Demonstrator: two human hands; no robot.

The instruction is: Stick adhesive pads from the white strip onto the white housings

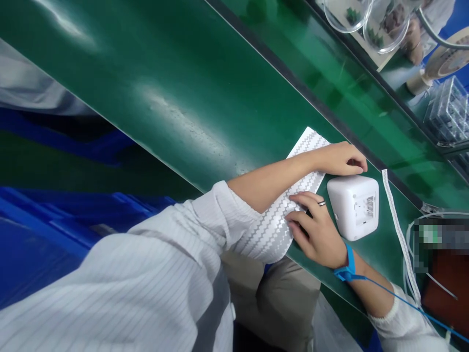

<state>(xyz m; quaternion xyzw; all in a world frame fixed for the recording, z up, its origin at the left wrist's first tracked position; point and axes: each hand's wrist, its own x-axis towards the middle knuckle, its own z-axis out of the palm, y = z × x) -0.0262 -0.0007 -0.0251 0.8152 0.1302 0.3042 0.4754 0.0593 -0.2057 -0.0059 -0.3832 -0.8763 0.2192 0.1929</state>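
Observation:
My left hand [346, 159] reaches across the upper end of a white sheet [306, 142] printed with grey zigzag rows. Its fingers are curled in, just above a white rounded device [348, 205]; whatever they may hold is hidden. My right hand [315, 227], with a ring and a blue wrist strap [346, 269], is palm down at the sheet's right side. Its bent fingers are apart, and their tips touch the sheet's surface. The sheet's lower end curls over the near table edge. The device lies on its side, a recessed opening facing right.
A green table [176, 98] runs diagonally, with a dark rail [278, 68] along its far side. A narrow white strip [399, 234] and cables lie right of the device. Beyond the rail are clear dishes [386, 22], clear boxes [449, 110] and another person's hand [414, 41].

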